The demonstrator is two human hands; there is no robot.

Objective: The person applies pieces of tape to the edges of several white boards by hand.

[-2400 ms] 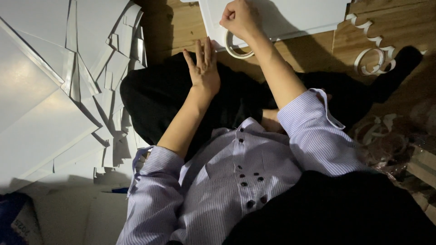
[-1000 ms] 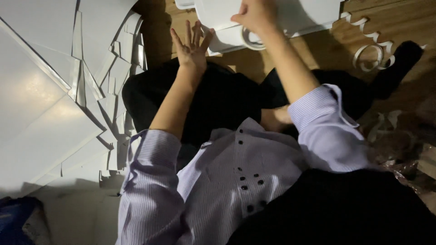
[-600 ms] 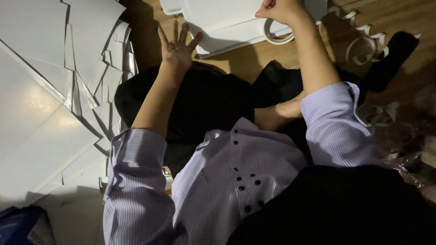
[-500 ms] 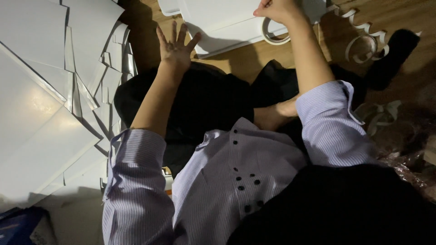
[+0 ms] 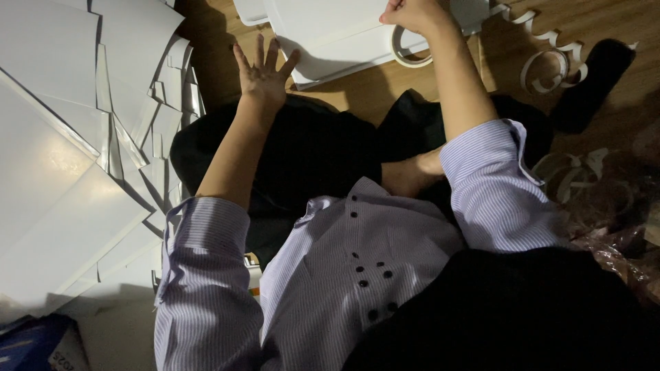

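I sit on a wooden floor (image 5: 502, 55) with dark trousers over my knees. My left hand (image 5: 263, 71) is spread flat, fingers apart, past my left knee; its fingertips reach the near corner of a white board (image 5: 330, 34) lying on the floor. My right hand (image 5: 410, 12) is closed in a fist over that board's near edge at the top of the view. A roll of pale tape (image 5: 410, 53) hangs just below the fist and seems gripped by it. Both striped sleeves are pushed up to the elbows.
Stacks of white sheets and cut strips (image 5: 75, 137) cover the floor on my left. Curled white offcuts (image 5: 550, 65) and a black foot-shaped thing (image 5: 591, 69) lie at the right. Crumpled plastic (image 5: 619, 233) sits lower right, a blue box (image 5: 31, 347) at bottom left.
My left hand has left my knee and reached forward to the board's corner, fingers spread. My right fist, with the tape roll, has stayed on the board while the view shifted.
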